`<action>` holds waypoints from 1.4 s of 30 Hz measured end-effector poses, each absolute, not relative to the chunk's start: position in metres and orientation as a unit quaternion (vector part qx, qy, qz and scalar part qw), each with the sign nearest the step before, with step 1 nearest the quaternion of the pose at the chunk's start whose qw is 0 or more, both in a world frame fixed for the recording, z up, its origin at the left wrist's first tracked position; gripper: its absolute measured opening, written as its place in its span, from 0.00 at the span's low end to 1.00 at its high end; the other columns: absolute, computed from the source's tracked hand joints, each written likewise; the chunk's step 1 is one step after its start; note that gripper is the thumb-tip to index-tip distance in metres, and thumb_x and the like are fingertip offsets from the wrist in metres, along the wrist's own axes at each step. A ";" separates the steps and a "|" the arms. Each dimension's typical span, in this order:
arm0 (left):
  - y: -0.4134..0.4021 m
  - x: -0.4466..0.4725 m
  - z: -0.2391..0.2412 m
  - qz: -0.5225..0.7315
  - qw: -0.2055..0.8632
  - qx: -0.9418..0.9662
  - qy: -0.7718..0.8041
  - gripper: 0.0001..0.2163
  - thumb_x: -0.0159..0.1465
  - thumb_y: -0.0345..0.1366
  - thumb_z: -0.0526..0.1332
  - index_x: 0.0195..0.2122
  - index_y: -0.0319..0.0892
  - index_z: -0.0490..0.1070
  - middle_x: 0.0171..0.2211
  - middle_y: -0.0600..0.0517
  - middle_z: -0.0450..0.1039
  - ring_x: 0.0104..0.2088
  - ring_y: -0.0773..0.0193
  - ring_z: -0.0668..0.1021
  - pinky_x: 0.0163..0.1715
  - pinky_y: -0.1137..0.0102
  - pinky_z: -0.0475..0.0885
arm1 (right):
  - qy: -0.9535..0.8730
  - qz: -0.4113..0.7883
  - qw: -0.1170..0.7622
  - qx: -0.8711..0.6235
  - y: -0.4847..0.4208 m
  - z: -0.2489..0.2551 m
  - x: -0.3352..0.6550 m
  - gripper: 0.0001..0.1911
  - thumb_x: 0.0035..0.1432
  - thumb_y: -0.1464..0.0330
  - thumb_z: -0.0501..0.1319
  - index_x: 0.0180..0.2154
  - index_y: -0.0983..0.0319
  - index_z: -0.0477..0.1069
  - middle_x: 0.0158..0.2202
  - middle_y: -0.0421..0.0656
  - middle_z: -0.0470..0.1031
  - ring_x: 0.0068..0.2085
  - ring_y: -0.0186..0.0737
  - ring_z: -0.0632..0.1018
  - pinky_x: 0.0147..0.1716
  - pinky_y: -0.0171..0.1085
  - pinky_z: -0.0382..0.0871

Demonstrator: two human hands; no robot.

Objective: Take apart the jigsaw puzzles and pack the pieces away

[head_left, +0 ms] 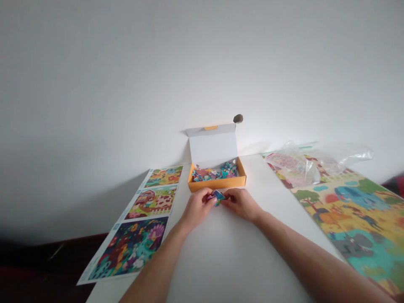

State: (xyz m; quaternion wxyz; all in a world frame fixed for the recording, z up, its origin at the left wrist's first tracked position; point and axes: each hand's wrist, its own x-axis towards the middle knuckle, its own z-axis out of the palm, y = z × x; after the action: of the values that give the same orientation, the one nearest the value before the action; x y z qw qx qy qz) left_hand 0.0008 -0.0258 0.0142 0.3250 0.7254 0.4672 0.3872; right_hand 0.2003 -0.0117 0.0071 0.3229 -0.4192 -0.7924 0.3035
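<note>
Between both hands, just in front of the box, are a few small blue, purple and green puzzle pieces (217, 195). My left hand (198, 206) pinches them from the left, thumb on top. From the right, my right hand (241, 203) has its fingertips closed at the pieces' edge. How many pieces there are cannot be made out. Right behind the hands stands an orange cardboard box (217, 184) with its white-lined lid (213, 147) raised against the wall. Loose jigsaw pieces (229, 170) in many colours lie heaped inside it.
A printed sheet with three pictures (147, 201) lies along the table's left edge. On the right are assembled-looking animal pictures (356, 214), with a clear plastic bag (303, 168) over their far end. The white table (221, 261) meets a wall (202, 63) bearing a dark spot (238, 118).
</note>
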 end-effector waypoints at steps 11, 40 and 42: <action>-0.025 0.000 0.016 0.419 0.381 0.689 0.452 0.09 0.64 0.40 0.57 0.35 0.40 0.67 0.24 0.56 0.67 0.23 0.69 0.71 0.25 0.74 0.66 | -0.754 0.350 0.378 -0.409 -0.014 0.012 0.201 0.09 0.62 0.65 0.55 0.32 0.62 0.71 0.25 0.38 0.75 0.26 0.31 0.73 0.28 0.30 0.63; -0.014 -0.007 0.028 0.690 0.430 0.372 0.448 0.20 0.53 0.44 0.68 0.41 0.41 0.64 0.28 0.54 0.74 0.24 0.61 0.81 0.16 0.76 0.70 | -0.755 0.329 0.388 -0.413 -0.013 0.008 0.200 0.10 0.60 0.67 0.55 0.40 0.63 0.72 0.24 0.37 0.68 0.24 0.30 0.68 0.26 0.30 0.60; -0.014 -0.009 0.027 0.695 0.385 0.373 0.480 0.21 0.54 0.45 0.67 0.43 0.43 0.61 0.26 0.56 0.74 0.19 0.62 0.79 0.13 0.76 0.67 | -0.755 0.328 0.389 -0.414 -0.013 0.009 0.200 0.10 0.60 0.67 0.55 0.40 0.63 0.72 0.24 0.37 0.68 0.24 0.30 0.67 0.26 0.30 0.60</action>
State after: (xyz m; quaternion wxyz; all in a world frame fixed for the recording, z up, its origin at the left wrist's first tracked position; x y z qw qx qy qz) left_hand -0.0091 -0.0140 0.0273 0.3846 0.3726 0.4801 0.6948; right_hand 0.1998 -0.0134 0.0085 0.3891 -0.4142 -0.7546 0.3280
